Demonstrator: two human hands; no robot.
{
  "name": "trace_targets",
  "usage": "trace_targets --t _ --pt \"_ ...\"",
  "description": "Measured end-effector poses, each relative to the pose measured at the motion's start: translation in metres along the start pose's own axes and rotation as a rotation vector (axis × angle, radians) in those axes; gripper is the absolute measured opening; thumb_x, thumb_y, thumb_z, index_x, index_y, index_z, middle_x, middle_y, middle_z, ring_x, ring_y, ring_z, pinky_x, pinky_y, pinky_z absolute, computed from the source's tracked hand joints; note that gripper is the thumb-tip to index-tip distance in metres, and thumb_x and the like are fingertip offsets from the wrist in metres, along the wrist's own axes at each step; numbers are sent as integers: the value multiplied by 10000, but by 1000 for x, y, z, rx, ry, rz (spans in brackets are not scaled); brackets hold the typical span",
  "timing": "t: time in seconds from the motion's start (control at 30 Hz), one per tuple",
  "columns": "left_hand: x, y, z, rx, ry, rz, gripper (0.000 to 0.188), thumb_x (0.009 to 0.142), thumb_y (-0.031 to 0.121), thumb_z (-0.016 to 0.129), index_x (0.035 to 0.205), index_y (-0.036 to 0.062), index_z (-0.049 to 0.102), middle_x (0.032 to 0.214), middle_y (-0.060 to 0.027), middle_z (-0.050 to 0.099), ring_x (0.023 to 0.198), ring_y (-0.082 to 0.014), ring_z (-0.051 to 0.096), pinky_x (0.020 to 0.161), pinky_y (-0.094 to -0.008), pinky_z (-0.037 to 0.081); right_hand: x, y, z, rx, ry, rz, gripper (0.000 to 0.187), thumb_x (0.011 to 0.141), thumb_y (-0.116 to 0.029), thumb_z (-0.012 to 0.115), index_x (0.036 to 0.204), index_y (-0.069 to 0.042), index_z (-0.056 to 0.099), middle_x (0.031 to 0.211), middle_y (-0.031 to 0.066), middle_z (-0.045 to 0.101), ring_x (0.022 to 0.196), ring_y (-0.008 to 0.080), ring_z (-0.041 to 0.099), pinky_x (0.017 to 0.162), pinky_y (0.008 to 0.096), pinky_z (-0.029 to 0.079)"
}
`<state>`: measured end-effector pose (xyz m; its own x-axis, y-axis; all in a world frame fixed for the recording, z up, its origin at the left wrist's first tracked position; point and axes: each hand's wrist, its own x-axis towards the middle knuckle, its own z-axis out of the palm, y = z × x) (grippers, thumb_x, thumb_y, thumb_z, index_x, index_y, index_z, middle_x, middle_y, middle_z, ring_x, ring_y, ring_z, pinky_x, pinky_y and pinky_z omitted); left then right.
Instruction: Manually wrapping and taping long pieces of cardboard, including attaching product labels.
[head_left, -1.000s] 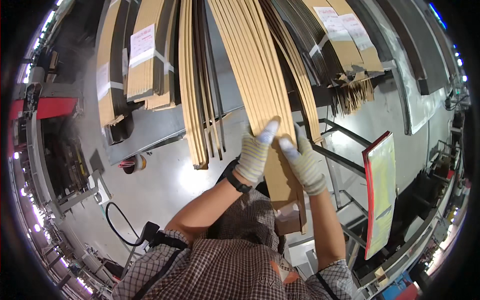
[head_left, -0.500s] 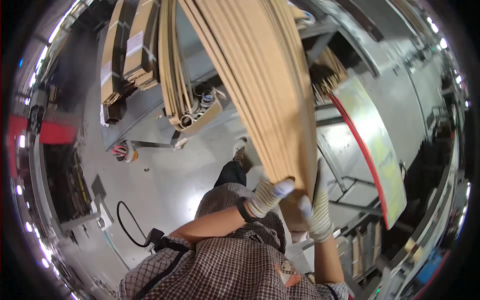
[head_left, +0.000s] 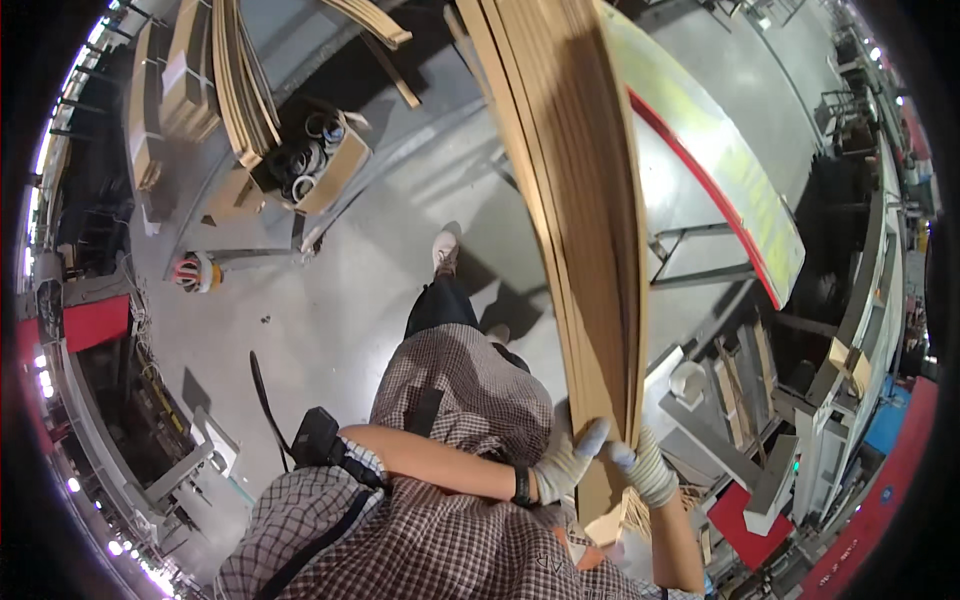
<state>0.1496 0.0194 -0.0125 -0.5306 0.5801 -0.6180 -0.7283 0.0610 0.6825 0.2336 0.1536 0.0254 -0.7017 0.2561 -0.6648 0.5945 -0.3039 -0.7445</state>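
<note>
A stack of long, thin brown boards (head_left: 575,220) stretches from close to my body toward the far edge; fibreboard or cardboard, I cannot tell which. My left hand (head_left: 572,463), in a striped knit glove with bluish fingertips, is closed around the left side of the near end. On the opposite side my right hand (head_left: 646,470), gloved alike, grips the same end, its thumb lying over the top. The fingers underneath are hidden. Both hands are close together in front of my checked apron (head_left: 460,380).
A table (head_left: 300,50) at the far left bears more bundled boards (head_left: 188,85) and a carton of rolls (head_left: 335,175). To the right stands a pale, red-edged tabletop (head_left: 720,150) on metal legs. A rack of offcuts (head_left: 735,390) and machinery (head_left: 770,490) are near my right side.
My view has turned to the right and I have stepped along the floor. The boards have come closer to my body, still held in both hands. The left table now appears farther left.
</note>
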Motion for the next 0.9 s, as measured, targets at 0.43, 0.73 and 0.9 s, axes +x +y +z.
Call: trace_targets --t 0.43,0.73,0.9 --pt "50 -109 -48 -472 497 -1184 953 894 677 567 1484 -41 352 1506 -181 439 1362 -300 444 1134 -464 348 72 76 20 217 295 1030 612 941 -429 687 1353 -5 527 1139 113 681 929 196 654 800 338 534" --pt "118 -30 -63 219 353 -1316 974 872 667 607 1481 -49 354 1502 -224 432 1408 -342 391 1165 -413 309 137 69 17 146 141 1215 633 1018 -558 461 1376 -43 542 1202 116 653 1037 180 607 918 310 487" --pt "166 -40 -81 133 345 -1048 962 877 681 584 1460 -56 383 1494 -248 433 1402 -358 393 1153 -393 315 197 109 -7 102 -4 1024 627 1050 -520 394 1419 -23 493 1290 121 608 1145 210 553 1003 337 443"
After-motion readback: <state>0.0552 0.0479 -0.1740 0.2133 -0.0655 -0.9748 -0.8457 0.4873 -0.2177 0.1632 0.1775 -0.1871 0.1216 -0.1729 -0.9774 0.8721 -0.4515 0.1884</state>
